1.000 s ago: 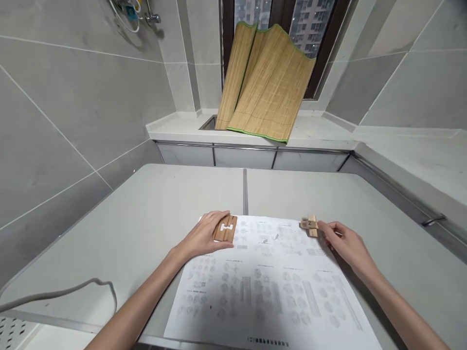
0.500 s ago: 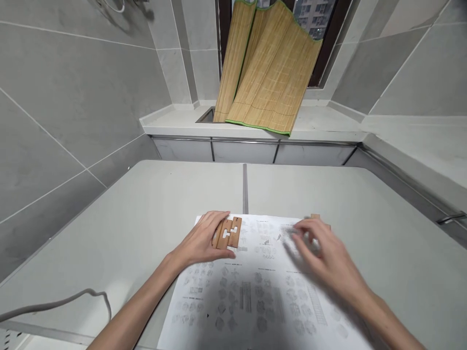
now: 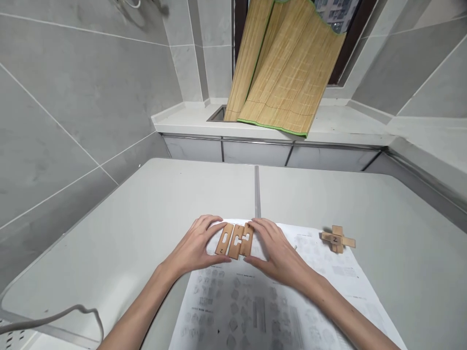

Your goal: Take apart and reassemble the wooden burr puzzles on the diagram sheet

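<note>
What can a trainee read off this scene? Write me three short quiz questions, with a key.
1. How many flat brown wooden pieces lie between the bare left hand and the bare right hand?
2. Which hand is nearer the cross-shaped light-brown wooden assembly: (a) left or (b) right?
3. True or false: the straw-coloured slatted mat has green edging.

Key: 1. Three; 2. b; 3. True.

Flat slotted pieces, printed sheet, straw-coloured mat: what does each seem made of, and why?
Flat slotted pieces: probably wood, smooth-looking; warm brown, clean-cut slots.
Printed sheet: likely paper, matt; thin, white.
Straw-coloured mat: perhaps bamboo, fairly smooth; fine parallel strips.
</note>
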`<state>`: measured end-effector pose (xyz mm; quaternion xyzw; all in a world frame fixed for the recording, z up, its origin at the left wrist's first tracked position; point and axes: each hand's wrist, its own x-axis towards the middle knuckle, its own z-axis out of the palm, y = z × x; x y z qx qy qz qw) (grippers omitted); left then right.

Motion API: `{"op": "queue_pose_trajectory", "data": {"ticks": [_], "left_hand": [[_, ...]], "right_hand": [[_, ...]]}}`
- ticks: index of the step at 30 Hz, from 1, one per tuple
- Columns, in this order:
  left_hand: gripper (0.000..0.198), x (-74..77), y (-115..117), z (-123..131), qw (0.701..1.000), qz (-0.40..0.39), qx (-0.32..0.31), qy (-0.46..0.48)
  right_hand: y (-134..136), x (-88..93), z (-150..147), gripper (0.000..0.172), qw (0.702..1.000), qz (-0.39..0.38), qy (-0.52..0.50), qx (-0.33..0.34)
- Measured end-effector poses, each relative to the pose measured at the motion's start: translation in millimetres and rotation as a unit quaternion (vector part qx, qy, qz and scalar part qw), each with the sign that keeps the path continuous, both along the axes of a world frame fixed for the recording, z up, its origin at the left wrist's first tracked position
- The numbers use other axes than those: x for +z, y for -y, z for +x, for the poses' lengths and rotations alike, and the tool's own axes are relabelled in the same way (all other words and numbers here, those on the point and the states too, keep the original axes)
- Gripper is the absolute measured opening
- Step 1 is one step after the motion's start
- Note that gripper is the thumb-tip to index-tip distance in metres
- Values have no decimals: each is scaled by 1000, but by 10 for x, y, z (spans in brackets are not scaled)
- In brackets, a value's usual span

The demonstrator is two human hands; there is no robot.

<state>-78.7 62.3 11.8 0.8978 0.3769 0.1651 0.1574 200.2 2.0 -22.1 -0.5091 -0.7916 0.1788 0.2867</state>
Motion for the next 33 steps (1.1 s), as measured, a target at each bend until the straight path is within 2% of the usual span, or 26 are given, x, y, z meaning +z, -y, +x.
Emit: {"op": "queue_pose_trajectory", "data": {"ticks": [6, 12, 15, 17, 18, 22, 25, 27, 29, 31, 33], "left_hand": [[48, 63, -105, -88, 998, 42, -5, -51], [34, 69, -133, -102, 997, 65, 4, -47], [29, 9, -120, -58, 994, 97, 14, -43], [27, -40, -109, -18, 992, 118, 20, -34], [27, -61, -104, 2, 991, 126, 23, -30], [30, -102, -87, 70, 989, 143, 22, -22], [28, -125, -91, 87, 986, 162, 28, -17], [27, -154, -101, 84, 985, 170, 35, -17], [27, -186, -113, 75, 984, 173, 40, -15], [27, -204, -121, 65, 984, 169, 49, -12], [28, -194, -114, 60, 986, 158, 57, -6]], "right_hand": [[-5, -76, 20, 68, 999, -10, -29, -11], [12, -72, 34, 69, 997, -25, -70, -26], [33, -13, 29, 69, 985, -76, -146, -61], [40, 31, 38, 67, 953, -145, -253, -83], [39, 51, 47, 65, 924, -187, -322, -84], [24, 127, 94, 53, 755, -307, -578, -46], [26, 190, 111, 51, 661, -344, -666, -29], [42, 231, 106, 50, 628, -376, -681, -22], [65, 259, 87, 46, 611, -410, -677, -11], [90, 267, 61, 45, 609, -436, -663, 6], [113, 255, 33, 51, 618, -452, -643, 23]]}}
